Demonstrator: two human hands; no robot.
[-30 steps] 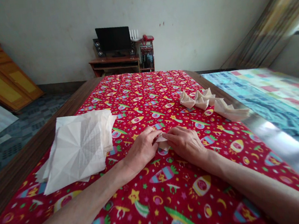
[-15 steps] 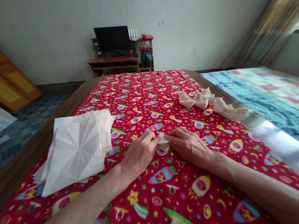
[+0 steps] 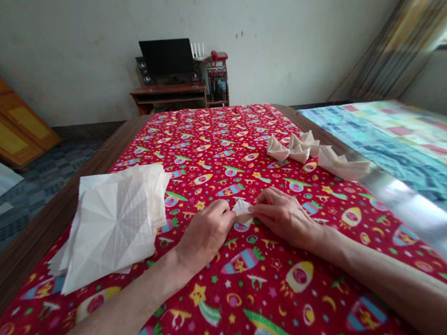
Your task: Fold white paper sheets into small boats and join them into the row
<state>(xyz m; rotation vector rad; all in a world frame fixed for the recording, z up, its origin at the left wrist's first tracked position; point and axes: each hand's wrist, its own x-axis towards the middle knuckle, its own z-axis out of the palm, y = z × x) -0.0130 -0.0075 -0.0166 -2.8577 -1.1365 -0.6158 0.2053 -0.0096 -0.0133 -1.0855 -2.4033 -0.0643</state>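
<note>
A small folded piece of white paper lies on the red patterned tablecloth at the middle of the table. My left hand pinches its left side with curled fingers. My right hand presses and grips its right side, so most of the paper is hidden between the two hands. Both forearms rest on the cloth.
A stack of creased white sheets lies to the left. Several folded paper shapes sit at the right edge. A bed with a blue patchwork cover adjoins on the right. A desk with a monitor stands at the far wall.
Both hands have drawn slightly apart and toward me, so a little more of the folded paper's tip shows between them.
</note>
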